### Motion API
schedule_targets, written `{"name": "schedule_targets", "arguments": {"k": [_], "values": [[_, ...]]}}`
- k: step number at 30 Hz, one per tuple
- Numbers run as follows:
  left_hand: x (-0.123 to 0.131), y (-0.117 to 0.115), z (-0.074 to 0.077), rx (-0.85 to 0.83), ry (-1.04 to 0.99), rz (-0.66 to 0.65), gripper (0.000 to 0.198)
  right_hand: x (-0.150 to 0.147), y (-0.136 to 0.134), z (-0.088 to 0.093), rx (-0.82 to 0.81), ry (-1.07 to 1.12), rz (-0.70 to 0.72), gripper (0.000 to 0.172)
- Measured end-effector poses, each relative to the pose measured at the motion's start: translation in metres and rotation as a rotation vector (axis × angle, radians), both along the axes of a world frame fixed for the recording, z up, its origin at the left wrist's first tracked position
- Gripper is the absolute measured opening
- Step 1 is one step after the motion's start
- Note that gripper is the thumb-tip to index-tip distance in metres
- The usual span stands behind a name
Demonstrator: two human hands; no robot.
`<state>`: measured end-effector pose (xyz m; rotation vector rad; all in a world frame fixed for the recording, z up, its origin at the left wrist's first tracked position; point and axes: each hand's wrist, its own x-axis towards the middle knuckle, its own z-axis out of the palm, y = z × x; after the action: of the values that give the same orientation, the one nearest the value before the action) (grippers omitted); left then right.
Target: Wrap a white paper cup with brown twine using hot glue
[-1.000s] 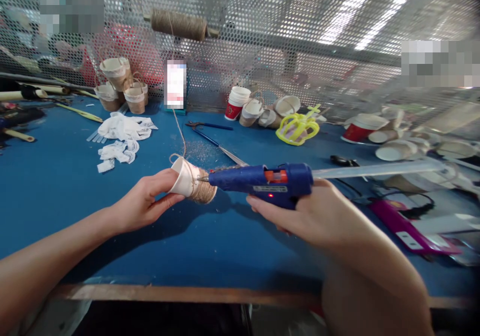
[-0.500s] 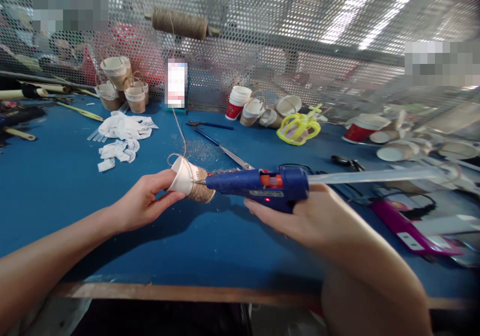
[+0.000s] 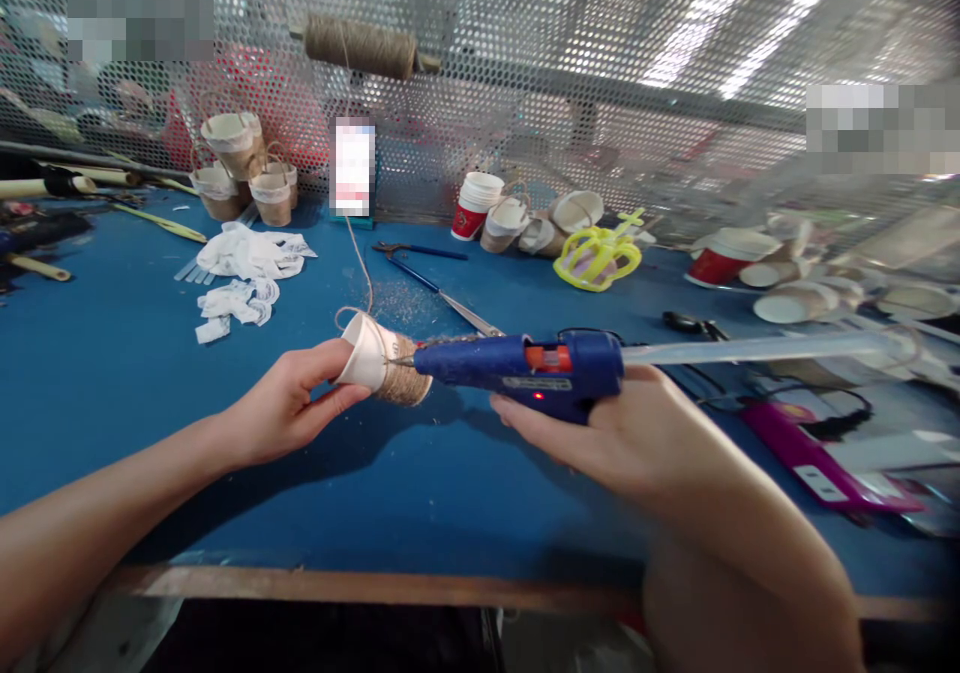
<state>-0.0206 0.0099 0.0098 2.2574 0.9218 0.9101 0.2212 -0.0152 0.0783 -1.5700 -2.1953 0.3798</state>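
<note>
Beyond the blue table (image 3: 435,523), a spool (image 3: 367,48) is being held up at the mesh (image 3: 510,3). Over the table, a tilted cup (image 3: 366,361) partly wrapped in twine (image 3: 405,385) is being clamped near its rim by the fingers (image 3: 328,361) of the left hand (image 3: 289,403). By the right hand (image 3: 641,428), its fingers closed around it, a glue gun (image 3: 480,364) is being held, nozzle (image 3: 403,360) at the twine's edge.

From my head, my one camera looks forward and down, near my bare left grip (image 3: 300,398) and right grip (image 3: 619,433), over the flat blue bench (image 3: 450,513) to the holey silver metal wall (image 3: 517,13).
</note>
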Motion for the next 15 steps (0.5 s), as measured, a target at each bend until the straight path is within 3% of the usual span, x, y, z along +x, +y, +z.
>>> {"name": "schedule_targets", "arguments": {"k": [5, 15], "values": [[0.0004, -0.0003, 0.0008, 0.088, 0.006, -0.055, 0.012, -0.0035, 0.0019, 0.0062, -0.032, 0.028, -0.019, 0.03], [-0.0004, 0.0008, -0.0009, 0.067, -0.01, -0.067, 0.013, -0.004, 0.0041, 0.0077, -0.059, 0.033, -0.019, 0.028]]}}
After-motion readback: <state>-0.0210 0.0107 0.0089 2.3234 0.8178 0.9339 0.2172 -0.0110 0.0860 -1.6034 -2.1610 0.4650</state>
